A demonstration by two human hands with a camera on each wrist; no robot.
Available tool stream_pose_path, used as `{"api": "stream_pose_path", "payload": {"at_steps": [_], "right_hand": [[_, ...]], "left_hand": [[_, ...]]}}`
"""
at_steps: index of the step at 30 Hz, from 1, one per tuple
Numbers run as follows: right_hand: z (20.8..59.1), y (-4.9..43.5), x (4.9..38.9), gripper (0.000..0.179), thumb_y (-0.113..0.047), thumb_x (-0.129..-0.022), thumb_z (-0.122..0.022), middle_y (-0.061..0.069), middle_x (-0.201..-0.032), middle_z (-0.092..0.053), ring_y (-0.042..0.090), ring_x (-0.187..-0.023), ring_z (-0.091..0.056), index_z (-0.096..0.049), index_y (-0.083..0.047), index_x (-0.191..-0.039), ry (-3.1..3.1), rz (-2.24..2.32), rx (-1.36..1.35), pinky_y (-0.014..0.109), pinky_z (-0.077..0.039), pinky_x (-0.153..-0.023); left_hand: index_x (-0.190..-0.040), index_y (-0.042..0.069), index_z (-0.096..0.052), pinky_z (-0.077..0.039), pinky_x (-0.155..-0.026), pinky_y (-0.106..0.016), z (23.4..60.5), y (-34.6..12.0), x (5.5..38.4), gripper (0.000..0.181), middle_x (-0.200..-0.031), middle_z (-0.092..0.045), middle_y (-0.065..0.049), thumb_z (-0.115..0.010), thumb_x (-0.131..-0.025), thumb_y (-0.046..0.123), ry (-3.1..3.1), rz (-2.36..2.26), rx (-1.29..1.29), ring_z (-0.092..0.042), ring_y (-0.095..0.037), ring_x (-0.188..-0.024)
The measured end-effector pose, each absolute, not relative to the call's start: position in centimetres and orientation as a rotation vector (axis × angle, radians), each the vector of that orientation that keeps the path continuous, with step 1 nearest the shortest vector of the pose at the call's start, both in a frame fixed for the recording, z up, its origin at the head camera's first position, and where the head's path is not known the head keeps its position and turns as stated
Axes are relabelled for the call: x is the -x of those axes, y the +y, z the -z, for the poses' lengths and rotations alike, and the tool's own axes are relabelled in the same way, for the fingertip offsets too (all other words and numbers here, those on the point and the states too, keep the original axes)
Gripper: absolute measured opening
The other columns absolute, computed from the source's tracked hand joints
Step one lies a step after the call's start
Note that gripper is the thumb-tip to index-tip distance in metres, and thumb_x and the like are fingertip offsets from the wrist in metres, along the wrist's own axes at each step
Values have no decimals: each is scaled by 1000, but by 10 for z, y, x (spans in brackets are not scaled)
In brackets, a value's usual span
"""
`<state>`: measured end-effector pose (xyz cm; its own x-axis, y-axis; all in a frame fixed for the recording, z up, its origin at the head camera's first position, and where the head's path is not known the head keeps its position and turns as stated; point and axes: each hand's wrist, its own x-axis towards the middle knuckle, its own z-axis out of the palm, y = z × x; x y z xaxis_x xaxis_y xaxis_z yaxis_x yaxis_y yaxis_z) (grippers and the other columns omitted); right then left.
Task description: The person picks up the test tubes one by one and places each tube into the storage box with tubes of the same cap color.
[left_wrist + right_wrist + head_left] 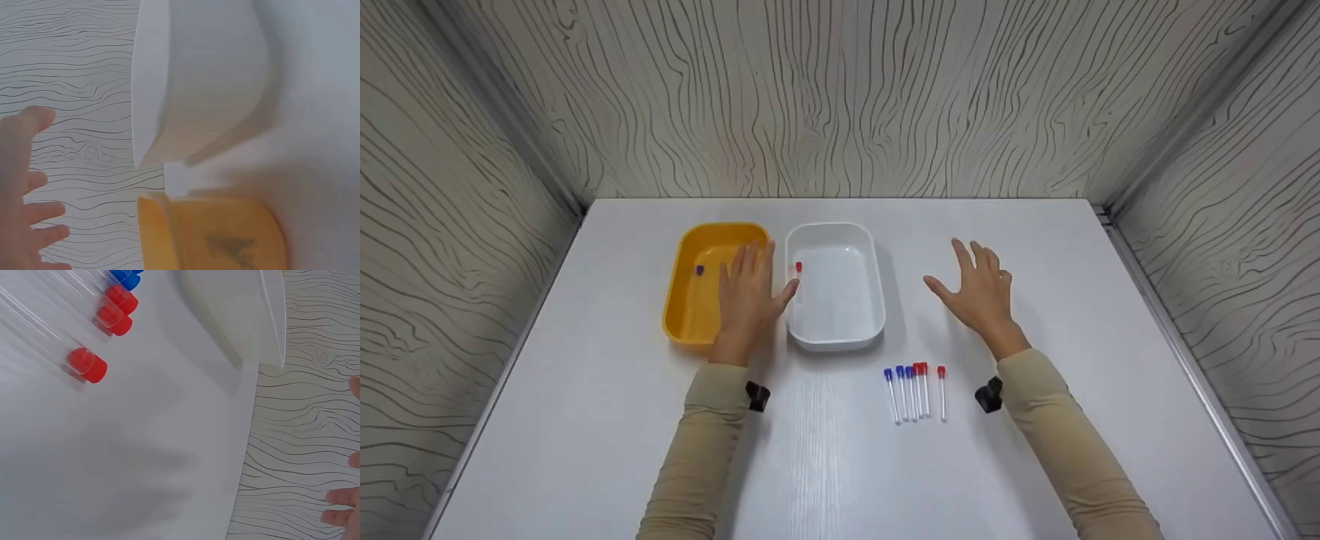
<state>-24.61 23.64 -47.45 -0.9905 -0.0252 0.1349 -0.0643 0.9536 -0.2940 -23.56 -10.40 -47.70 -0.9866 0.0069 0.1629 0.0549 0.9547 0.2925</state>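
My left hand (pixel 750 300) hovers with fingers spread over the right side of the yellow tray (pixel 673 300), its thumb reaching toward the white tray (pixel 836 346). It holds nothing. A blue-capped tube (pixel 700 270) lies in the yellow tray, partly hard to see against it. In the white tray a red-capped tube (pixel 799 267) lies along the left wall, near the left thumb. My right hand (pixel 982 296) is spread above the table right of the white tray, also holding nothing. Nearer me lie three blue-capped tubes (pixel 894 397) and three red-capped tubes (pixel 943 394), most close together.
The trays stand side by side on the white table (pixel 825 450), toward its back edge. Panels with a wood-grain pattern (pixel 825 97) rise behind and on both sides. A black wrist camera (pixel 757 396) sits on the left wrist and another black camera (pixel 989 395) on the right.
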Motion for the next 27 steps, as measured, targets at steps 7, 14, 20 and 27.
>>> {"api": "stream_pose_path", "payload": {"at_steps": [7, 14, 20, 27], "right_hand": [[484, 236, 232, 75, -51, -90, -58, 22, -144, -44, 39, -129, -42, -34, -10, -148, -2929, -659, -118, 59, -41, -102], [496, 236, 216, 69, -46, -90, -61, 21, -130, -53, 35, -116, -50, -40, -9, -145, -2934, -832, -171, 53, -49, -96], [508, 239, 203, 62, -41, -90, -63, 19, -116, -56, 31, -102, -53, -46, -8, -141, -2963, -908, -207, 45, -50, -83], [526, 249, 192, 61, -38, -89, -65, 14, -102, -58, 20, -84, -50, -48, -5, -138, -3054, -979, -298, 26, -42, -68]], "left_hand": [[-138, 10, -50, -39, -115, -45, 494, -98, 222, 56, -141, -52, -15, -61, -91, 39, -2802, 690, 90, -50, -32, -131], [-130, 9, -56, -49, -106, -43, 508, -88, 208, 45, -132, -57, -14, -64, -91, 31, -2738, 850, 118, -57, -30, -122], [-127, 8, -58, -50, -103, -41, 522, -81, 198, 42, -129, -59, -14, -64, -91, 27, -2711, 914, 132, -59, -30, -121], [-127, 4, -57, -53, -99, -40, 533, -77, 189, 42, -128, -58, -17, -65, -90, 24, -2714, 891, 145, -62, -31, -116]]}}
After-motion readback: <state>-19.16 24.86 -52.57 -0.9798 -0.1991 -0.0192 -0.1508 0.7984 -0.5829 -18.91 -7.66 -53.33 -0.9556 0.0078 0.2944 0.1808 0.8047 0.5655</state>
